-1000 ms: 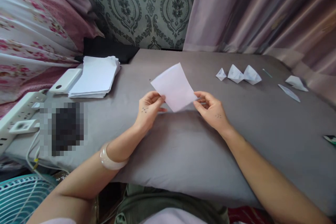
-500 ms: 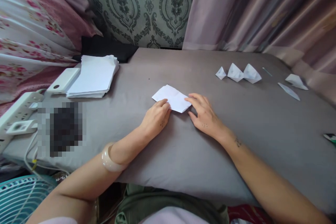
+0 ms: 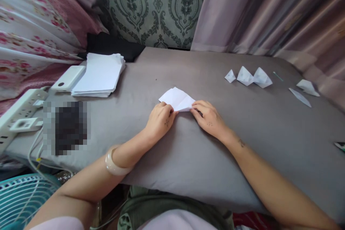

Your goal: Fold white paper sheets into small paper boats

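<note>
A white sheet of paper (image 3: 177, 99), partly folded, lies on the grey cloth-covered surface (image 3: 188, 151) in the middle. My left hand (image 3: 161, 121) rests at its near left corner with the fingers curled onto the paper's edge. My right hand (image 3: 208, 117) is at the near right corner, fingertips pinched on the fold. Both hands press the paper down against the cloth.
A stack of white sheets (image 3: 99, 75) and a white power bank (image 3: 68, 78) lie at the back left, with a white power strip (image 3: 18, 113) nearer. Three folded paper shapes (image 3: 248, 76) and more paper pieces (image 3: 303, 91) sit at the right. A fan (image 3: 18, 201) stands below left.
The sheet was held up in the air one second ago. It has since been laid on the cloth and folded smaller, with both hands moved onto its near edge.
</note>
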Demonstrator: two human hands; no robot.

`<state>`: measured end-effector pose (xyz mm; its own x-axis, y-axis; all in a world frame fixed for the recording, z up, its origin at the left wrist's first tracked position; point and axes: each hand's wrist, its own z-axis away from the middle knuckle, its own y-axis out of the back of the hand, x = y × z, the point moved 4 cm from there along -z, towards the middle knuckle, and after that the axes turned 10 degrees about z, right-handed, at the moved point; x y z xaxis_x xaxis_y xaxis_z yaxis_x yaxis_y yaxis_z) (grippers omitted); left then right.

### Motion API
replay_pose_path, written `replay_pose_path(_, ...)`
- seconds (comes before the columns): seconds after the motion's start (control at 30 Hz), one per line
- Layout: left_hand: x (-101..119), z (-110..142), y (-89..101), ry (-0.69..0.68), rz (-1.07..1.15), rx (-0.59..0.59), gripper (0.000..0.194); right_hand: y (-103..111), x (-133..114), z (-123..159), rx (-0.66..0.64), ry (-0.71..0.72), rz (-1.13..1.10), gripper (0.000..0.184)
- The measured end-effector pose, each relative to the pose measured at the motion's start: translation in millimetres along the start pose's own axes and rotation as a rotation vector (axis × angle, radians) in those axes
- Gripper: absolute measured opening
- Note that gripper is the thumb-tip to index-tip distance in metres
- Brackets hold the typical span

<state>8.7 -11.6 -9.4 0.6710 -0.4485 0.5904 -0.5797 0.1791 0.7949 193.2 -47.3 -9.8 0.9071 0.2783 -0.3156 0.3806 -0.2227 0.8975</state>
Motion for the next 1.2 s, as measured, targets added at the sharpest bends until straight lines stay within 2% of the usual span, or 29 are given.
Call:
replay_pose_path(0.13,-8,-5,-0.8,0.053,0.095,0.041,0.018,-6,6,-12,-0.012,-0.154,-0.045,0.025)
replay_pose_path(0.23,-12,-8,-2.5,0.072,0.125,0.048,0.017,-9,7,-18,-0.036,-0.227,0.005,0.027)
replay_pose_path(0.43,-12,-12,-3.6,0.114,0.115,0.038,0.017,-12,8,-25,-0.062,-0.304,0.143,0.024)
replay_pose_path(0.63,-6,-10,0.3,0.145,0.052,-0.015,0.017,-16,7,-24,-0.070,-0.310,0.204,0.023)
replay_pose_path(0.77,-3,-9,0.6,0.099,-0.004,-0.032,0.021,-17,8,-22,-0.070,-0.307,0.213,0.023)
replay_pose_path(0.83,0,-11,-1.0,0.017,-0.052,-0.035,0.027,-18,9,-22,-0.071,-0.302,0.194,0.023)
replay_pose_path(0.93,2,-13,-6.2,-0.126,-0.100,-0.096,0.035,-18,12,-23,-0.074,-0.298,0.137,0.025)
replay_pose_path(1.03,-1,-15,-9.0,-0.156,-0.070,-0.151,0.039,-17,19,-23,-0.068,-0.296,0.049,0.027)
replay_pose_path(1.2,-8,-20,-1.8,-0.169,-0.058,-0.041,0.033,-7,33,-17,-0.061,-0.318,-0.026,0.018)
